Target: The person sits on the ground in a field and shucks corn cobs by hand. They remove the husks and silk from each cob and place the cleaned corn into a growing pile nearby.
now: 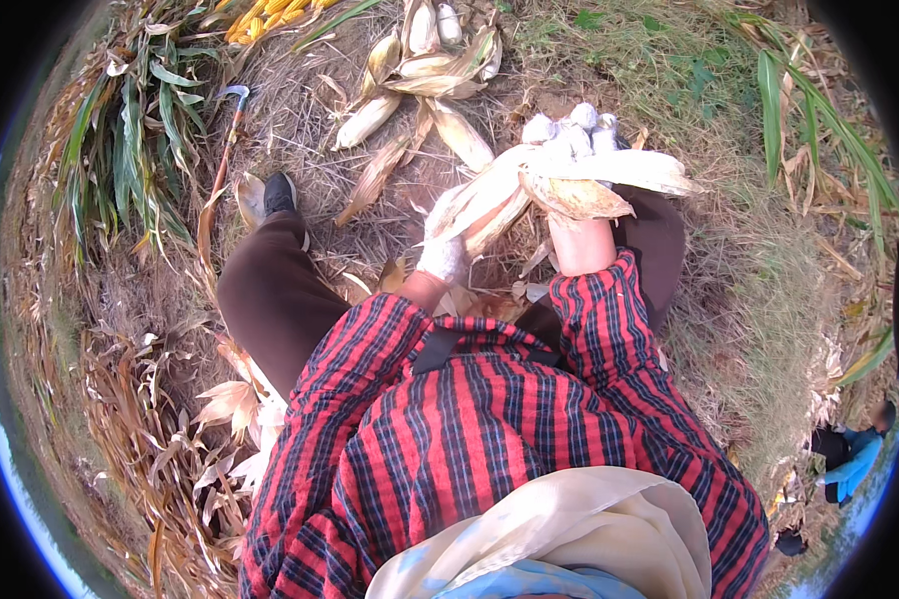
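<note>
Pale, dry corn husk [487,198] spreads between my two gloved hands, above the ground between my legs. My left hand [443,251], in a white knit glove, grips the husk-wrapped lower end of the corn. My right hand [575,138] is curled over the other end, its gloved fingers pressed on the peeled-back leaves. A loose brownish husk leaf [577,198] lies across my right wrist. The husk hides any ear inside it. Just beyond my hands, several husk-covered ears [427,71] lie in a loose heap on the soil.
Yellow husked ears [270,19] lie at the far left. A sickle [228,138] rests beside green cornstalks [131,135]. Dry stalks [146,449] are at lower left, more green leaves [809,112] at right. Another person in blue [854,460] is at the right rim.
</note>
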{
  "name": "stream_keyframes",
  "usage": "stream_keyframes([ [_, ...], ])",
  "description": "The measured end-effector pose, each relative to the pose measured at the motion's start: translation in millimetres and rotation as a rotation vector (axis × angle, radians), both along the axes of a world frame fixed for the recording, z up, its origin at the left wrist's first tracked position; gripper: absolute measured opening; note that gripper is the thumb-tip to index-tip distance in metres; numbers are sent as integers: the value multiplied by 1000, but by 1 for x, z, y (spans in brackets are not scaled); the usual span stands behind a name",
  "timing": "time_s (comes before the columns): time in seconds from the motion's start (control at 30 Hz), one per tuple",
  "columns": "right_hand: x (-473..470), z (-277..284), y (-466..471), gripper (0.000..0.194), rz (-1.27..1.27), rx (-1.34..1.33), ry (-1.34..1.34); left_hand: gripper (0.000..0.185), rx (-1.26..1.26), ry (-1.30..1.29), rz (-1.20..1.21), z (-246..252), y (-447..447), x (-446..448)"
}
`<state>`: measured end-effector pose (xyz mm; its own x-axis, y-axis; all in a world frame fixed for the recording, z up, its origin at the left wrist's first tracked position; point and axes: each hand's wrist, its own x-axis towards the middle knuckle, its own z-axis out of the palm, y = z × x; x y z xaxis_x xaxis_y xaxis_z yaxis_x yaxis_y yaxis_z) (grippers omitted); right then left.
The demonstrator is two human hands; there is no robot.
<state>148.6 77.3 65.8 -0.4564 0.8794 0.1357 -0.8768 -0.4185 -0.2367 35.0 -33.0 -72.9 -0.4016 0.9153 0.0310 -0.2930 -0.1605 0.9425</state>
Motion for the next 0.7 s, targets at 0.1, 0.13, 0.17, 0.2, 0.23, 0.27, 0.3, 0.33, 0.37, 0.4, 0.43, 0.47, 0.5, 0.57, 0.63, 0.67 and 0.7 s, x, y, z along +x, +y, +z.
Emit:
stream_keyframes([
  [0.1,-5,6,5,42,-54,6,-54,55,-84,-1027,-223,-10,0,25],
  [0.13,-7,8,6,42,-69,9,-68,56,-89,-1270,-349,-8,0,30],
  [0.17,-9,9,8,42,-85,15,-85,57,-38,-1362,-379,-4,2,32],
  [0.2,-10,10,9,42,-100,20,-100,57,13,-1453,-408,2,3,37],
  [0.23,-12,11,11,42,-113,22,-113,58,90,-1549,-474,8,5,39],
  [0.27,-13,12,12,43,-128,29,-128,60,7,-1329,-381,15,4,37],
  [0.3,-14,13,13,43,-143,31,-137,66,-70,-1259,-318,21,6,36],
  [0.33,-16,14,14,43,-155,34,-151,71,-89,-1208,-312,25,8,34],
  [0.37,-16,15,15,43,-168,34,-160,76,-107,-1158,-306,29,9,33],
  [0.4,-17,17,16,44,-178,38,-174,82,-111,-1091,-309,32,10,33],
  [0.43,-18,18,17,44,-191,39,-184,81,-173,-1100,-344,35,10,33],
  [0.47,-19,20,17,44,-205,42,-199,79,-221,-1091,-390,38,9,33],
  [0.5,-20,23,18,44,-217,44,-217,76,-308,-1046,-396,41,8,35],
  [0.57,-23,26,16,45,-242,45,-251,70,-341,-1009,-431,49,4,38],
  [0.63,-27,27,11,45,-261,44,-300,65,-365,-859,-441,56,0,38],
  [0.67,-28,27,7,45,-270,42,-324,60,-382,-938,-398,58,-2,36],
  [0.7,-32,25,6,46,-278,40,-357,56,-391,-941,-382,58,-4,35],
])
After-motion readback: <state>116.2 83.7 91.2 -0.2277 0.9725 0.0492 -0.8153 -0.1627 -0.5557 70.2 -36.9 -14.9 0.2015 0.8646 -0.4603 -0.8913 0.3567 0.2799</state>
